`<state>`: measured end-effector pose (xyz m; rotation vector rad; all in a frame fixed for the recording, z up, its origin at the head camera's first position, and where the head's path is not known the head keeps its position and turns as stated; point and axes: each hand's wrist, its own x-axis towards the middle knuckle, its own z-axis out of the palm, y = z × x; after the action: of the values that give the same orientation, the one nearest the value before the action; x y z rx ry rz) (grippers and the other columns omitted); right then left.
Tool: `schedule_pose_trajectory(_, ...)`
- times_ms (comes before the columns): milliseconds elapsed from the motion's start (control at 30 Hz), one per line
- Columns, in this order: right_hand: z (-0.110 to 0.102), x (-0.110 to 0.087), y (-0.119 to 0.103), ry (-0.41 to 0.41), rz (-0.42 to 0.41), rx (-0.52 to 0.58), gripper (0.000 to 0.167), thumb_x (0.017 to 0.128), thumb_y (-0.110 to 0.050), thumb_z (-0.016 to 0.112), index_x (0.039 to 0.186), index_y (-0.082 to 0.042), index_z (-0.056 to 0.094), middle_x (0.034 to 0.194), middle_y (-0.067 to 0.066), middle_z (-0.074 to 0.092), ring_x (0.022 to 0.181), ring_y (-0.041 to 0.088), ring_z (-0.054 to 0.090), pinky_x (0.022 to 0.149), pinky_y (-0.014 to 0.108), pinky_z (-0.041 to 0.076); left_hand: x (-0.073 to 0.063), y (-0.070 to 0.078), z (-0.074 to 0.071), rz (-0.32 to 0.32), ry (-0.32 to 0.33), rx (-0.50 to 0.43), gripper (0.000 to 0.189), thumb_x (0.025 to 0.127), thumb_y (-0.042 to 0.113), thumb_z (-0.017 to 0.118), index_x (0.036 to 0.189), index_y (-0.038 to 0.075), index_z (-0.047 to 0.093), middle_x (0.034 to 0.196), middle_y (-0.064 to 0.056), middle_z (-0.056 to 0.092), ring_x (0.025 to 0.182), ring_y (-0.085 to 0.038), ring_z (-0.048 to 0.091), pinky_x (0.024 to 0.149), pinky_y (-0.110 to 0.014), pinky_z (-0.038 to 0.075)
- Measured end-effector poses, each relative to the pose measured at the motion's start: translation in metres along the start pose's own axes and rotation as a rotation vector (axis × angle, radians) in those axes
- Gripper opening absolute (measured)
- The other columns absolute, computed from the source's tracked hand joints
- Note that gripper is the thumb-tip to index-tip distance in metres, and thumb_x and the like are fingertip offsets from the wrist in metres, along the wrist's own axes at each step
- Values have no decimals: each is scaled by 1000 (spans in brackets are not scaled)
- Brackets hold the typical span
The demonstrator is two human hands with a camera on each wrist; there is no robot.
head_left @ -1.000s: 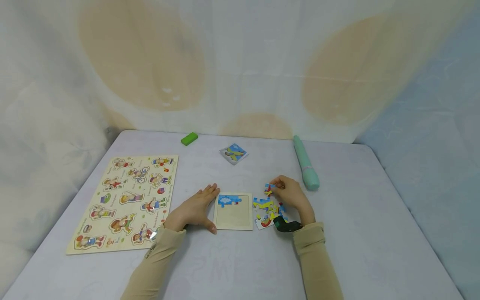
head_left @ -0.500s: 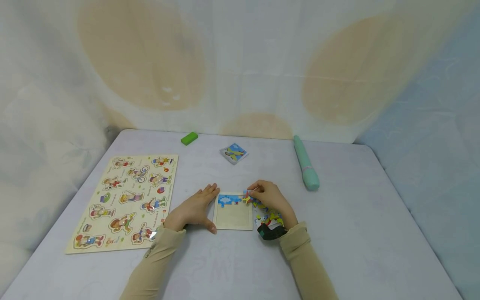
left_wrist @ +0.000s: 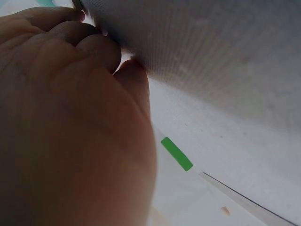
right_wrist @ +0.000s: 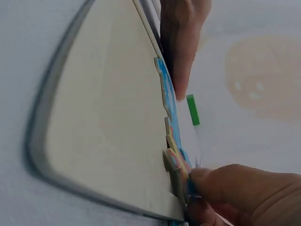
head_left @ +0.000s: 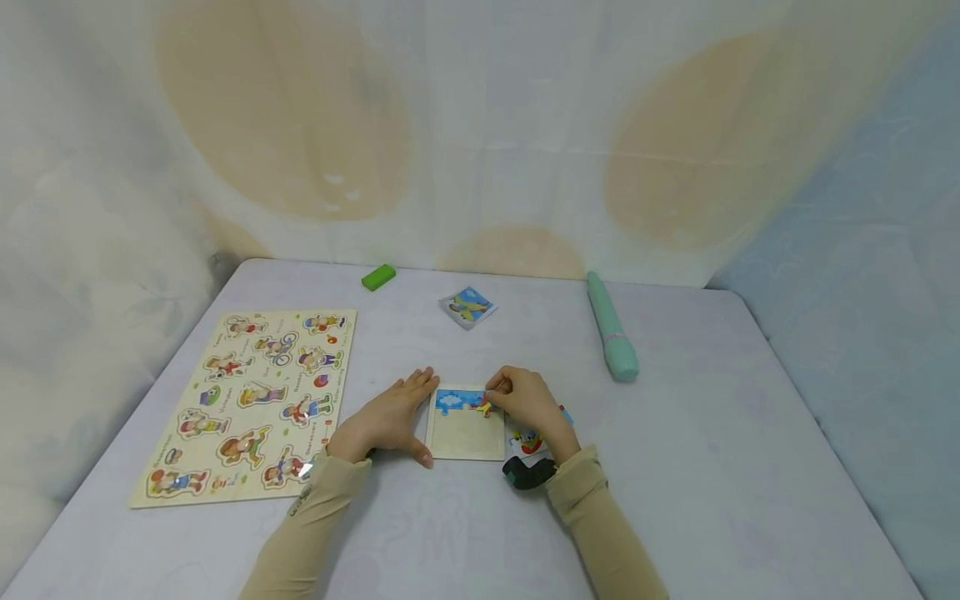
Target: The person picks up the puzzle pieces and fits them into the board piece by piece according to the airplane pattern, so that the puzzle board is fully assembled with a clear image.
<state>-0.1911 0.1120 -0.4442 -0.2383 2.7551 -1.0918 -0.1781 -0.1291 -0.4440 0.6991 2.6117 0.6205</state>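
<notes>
A small square wooden puzzle tray [head_left: 468, 437] lies in the middle of the table, with blue cloud jigsaw pieces [head_left: 453, 400] along its far edge. My right hand [head_left: 528, 402] pinches a red, yellow and blue jigsaw piece [right_wrist: 176, 162] at the tray's far right corner. In the right wrist view the piece sits beside the blue ones, slightly tilted; whether it lies flat cannot be told. My left hand [head_left: 386, 423] rests against the tray's left side, fingers extended and thumb spread. Loose jigsaw pieces [head_left: 528, 440] lie right of the tray, partly hidden under my right hand and wrist.
A large wooden picture board [head_left: 243, 417] lies on the left. Toward the back are a green block [head_left: 378, 277] and a small airplane picture card [head_left: 469, 307]. A long mint-green tapered object [head_left: 613, 337] with a pink band lies at the back right.
My right hand has carried the jigsaw piece left from the loose pieces to the tray's far right corner and lowered it there. My left hand has stayed in place.
</notes>
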Motion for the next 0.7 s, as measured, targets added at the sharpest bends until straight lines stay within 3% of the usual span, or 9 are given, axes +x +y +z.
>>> schedule_pose_trajectory(400, 3, 0, -4, 34, 78, -28, 27, 86, -20, 71, 111, -9, 65, 69, 1, 54, 54, 13, 45, 48, 21, 35, 1, -2, 0, 7, -1, 12, 124, 56, 39, 92, 152, 0, 24, 162, -17, 15, 151, -33, 10, 125, -49, 12)
schedule_pose_trajectory(567, -1, 0, 4, 16, 18, 40, 30, 89, -20, 69, 116, -9, 63, 71, 1, 55, 54, 12, 44, 49, 21, 35, 0, -1, -1, 7, -3, 11, 124, 56, 38, 92, 152, 0, 23, 162, -17, 14, 151, -33, 10, 125, -48, 12)
schedule_pose_trajectory(700, -15, -4, 14, -4, -41, 141, 26, 93, -18, 64, 118, -10, 64, 85, 5, 63, 67, 13, 50, 59, 23, 42, 0, -1, -1, 5, -1, 5, 124, 57, 39, 92, 152, 0, 23, 162, -17, 14, 151, -33, 10, 125, -48, 12)
